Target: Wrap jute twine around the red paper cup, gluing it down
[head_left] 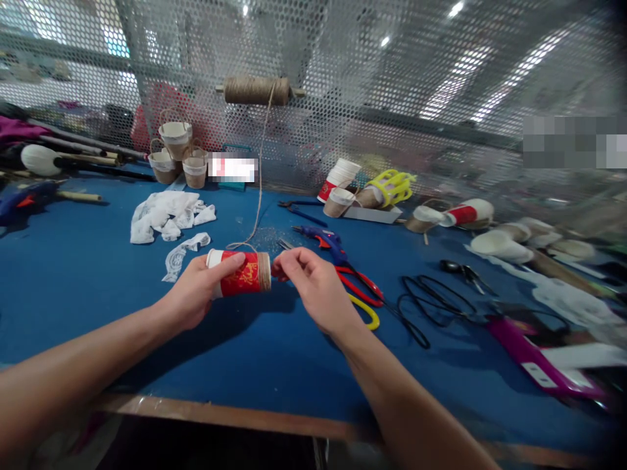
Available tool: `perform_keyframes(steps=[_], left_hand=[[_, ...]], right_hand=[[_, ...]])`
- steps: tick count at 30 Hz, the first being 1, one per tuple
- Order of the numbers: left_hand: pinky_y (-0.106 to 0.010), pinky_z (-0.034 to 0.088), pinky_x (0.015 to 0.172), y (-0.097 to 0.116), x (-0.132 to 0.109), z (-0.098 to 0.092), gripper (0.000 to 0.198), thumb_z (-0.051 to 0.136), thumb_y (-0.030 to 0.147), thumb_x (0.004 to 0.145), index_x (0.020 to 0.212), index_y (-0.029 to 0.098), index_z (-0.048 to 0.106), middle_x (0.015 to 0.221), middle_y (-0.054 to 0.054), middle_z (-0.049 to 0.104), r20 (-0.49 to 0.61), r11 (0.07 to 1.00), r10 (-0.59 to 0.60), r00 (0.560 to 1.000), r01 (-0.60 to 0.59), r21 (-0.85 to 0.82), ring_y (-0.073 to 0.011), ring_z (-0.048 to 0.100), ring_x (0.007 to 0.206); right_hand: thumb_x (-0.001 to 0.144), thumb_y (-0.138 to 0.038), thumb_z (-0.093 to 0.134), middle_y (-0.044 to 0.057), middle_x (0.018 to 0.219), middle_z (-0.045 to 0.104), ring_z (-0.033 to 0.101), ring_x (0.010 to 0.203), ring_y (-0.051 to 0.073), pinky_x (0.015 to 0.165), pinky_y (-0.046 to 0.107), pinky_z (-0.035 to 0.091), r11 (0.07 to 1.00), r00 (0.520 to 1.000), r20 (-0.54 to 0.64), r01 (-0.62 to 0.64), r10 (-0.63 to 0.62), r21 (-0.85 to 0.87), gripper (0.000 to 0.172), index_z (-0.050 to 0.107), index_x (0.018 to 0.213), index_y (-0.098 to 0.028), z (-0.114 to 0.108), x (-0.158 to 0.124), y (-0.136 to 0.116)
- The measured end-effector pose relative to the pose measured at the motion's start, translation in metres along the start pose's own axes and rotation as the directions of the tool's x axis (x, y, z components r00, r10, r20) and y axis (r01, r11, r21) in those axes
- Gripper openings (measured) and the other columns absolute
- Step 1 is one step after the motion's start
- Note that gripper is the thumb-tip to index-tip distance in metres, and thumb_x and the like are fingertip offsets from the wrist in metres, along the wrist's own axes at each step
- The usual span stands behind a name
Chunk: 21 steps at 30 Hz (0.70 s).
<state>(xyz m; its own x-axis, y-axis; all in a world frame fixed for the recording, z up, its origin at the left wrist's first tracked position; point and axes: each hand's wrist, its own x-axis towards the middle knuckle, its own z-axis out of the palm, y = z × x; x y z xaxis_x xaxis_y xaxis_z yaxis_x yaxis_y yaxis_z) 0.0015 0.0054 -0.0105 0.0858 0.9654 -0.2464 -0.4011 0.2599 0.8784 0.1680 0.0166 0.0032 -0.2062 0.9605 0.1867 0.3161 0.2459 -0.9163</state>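
My left hand [196,292] is wrapped round a red and white paper cup [240,275] lying on its side above the table, thumb on top. Brown twine [264,271] circles the cup's right end in a band. From there a loose strand runs up to the twine spool [255,91] on a rod at the mesh. Just right of the cup's end, my right hand [318,287] has its thumb and fingers pinched together; whatever is between them is too small to make out. Scissors [360,287] with red and yellow handles lie partly behind this hand.
A blue glue gun [326,240] and pliers [304,212] lie beyond my right hand. White lace [166,214] is heaped at left, near several small twine baskets [194,171]. Stacked paper cups [339,177], keys [467,274], black cord [435,297] and a purple power strip [539,359] occupy the right.
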Motion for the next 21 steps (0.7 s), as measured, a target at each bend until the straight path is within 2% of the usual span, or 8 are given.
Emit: perform_keyframes(steps=[3,6,12,18,21], left_hand=[[-0.015,0.040,0.045,0.001,0.001,0.001,0.016,0.066,0.028,0.070,0.071,0.012,0.068,0.058,-0.001,0.067,-0.044,0.999,-0.034,0.998,0.034,-0.016,-0.0077,0.057,0.048],[-0.016,0.041,0.047,0.000,0.000,0.002,0.012,0.064,0.024,0.072,0.070,0.013,0.068,0.057,-0.001,0.067,-0.038,1.000,-0.017,0.999,0.016,-0.018,-0.0073,0.056,0.048],[-0.016,0.041,0.050,-0.003,-0.004,0.004,0.011,0.064,0.022,0.072,0.070,0.013,0.069,0.058,0.000,0.067,-0.003,0.998,0.060,0.998,-0.060,0.030,-0.0065,0.055,0.049],[-0.017,0.041,0.054,-0.004,-0.004,0.003,0.012,0.065,0.025,0.071,0.074,0.014,0.069,0.061,0.001,0.067,0.041,0.991,0.092,0.995,-0.095,0.091,-0.0065,0.054,0.051],[-0.018,0.042,0.053,0.000,0.003,-0.002,0.015,0.066,0.028,0.071,0.073,0.013,0.068,0.064,-0.001,0.068,0.076,0.999,0.021,0.997,-0.025,0.046,-0.0082,0.056,0.053]], right_hand=[[0.077,-0.032,0.055,0.002,0.072,0.061,0.056,0.065,0.013,0.062,0.027,0.045,0.969,0.991,0.017,0.136,-0.136,-0.204,0.016,0.056,0.076,-0.017,0.006,-0.008,-0.005],[0.075,-0.026,0.056,0.003,0.074,0.062,0.057,0.067,0.014,0.064,0.028,0.046,0.930,0.979,-0.014,0.190,-0.204,-0.314,0.009,0.057,0.077,-0.017,0.011,-0.012,-0.004],[0.071,-0.020,0.055,0.001,0.065,0.060,0.055,0.058,0.013,0.056,0.026,0.044,0.907,0.974,-0.040,0.191,-0.222,-0.375,0.003,0.054,0.069,-0.017,0.013,-0.011,-0.001],[0.070,-0.020,0.055,0.001,0.063,0.058,0.053,0.057,0.013,0.056,0.027,0.043,0.893,0.971,-0.058,0.188,-0.231,-0.409,0.005,0.050,0.067,-0.019,0.013,-0.010,-0.001],[0.071,-0.023,0.054,0.001,0.064,0.057,0.052,0.057,0.013,0.056,0.027,0.042,0.896,0.975,-0.044,0.181,-0.217,-0.406,0.007,0.048,0.068,-0.020,0.014,-0.010,0.000]])
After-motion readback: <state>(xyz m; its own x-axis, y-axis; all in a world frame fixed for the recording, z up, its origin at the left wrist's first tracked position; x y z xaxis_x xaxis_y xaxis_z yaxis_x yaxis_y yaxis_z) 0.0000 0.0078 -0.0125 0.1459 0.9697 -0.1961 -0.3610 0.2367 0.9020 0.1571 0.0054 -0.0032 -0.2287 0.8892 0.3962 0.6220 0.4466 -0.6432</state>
